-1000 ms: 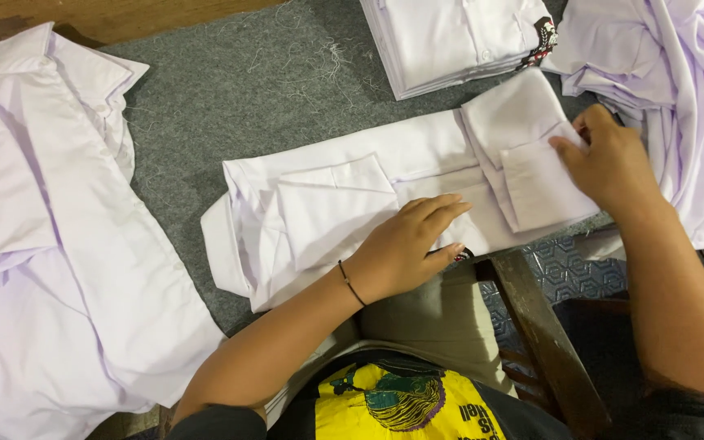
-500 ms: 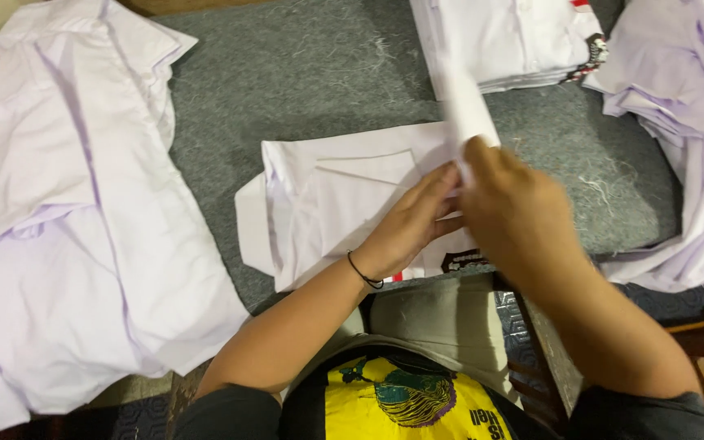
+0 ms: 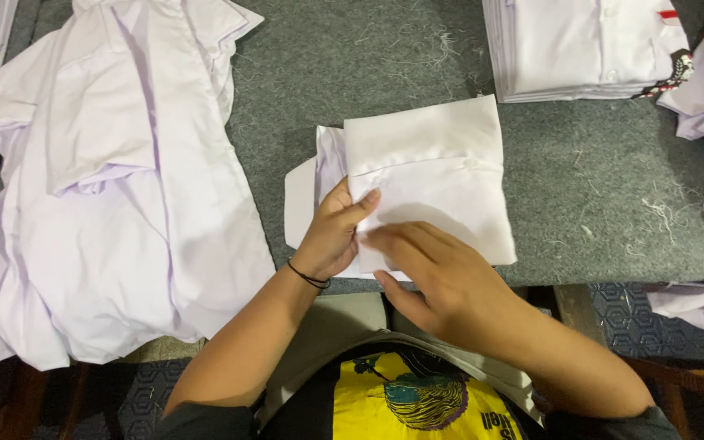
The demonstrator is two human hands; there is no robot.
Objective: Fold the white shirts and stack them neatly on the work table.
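White folded shirt [image 3: 429,175] lies at the centre of the frame on grey felt table [image 3: 605,187]. Left hand [image 3: 332,232] pinches its left edge, thumb on top; right hand [image 3: 442,281] rests flat on its lower part, seemingly pressing rather than gripping. Loose shirts [image 3: 107,187] spread at left; stacked shirts [image 3: 584,45] upper right.

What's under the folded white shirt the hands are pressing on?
Under the folded shirt lies grey felt table cover; a white card pokes out at its left. The rest beneath is hidden.
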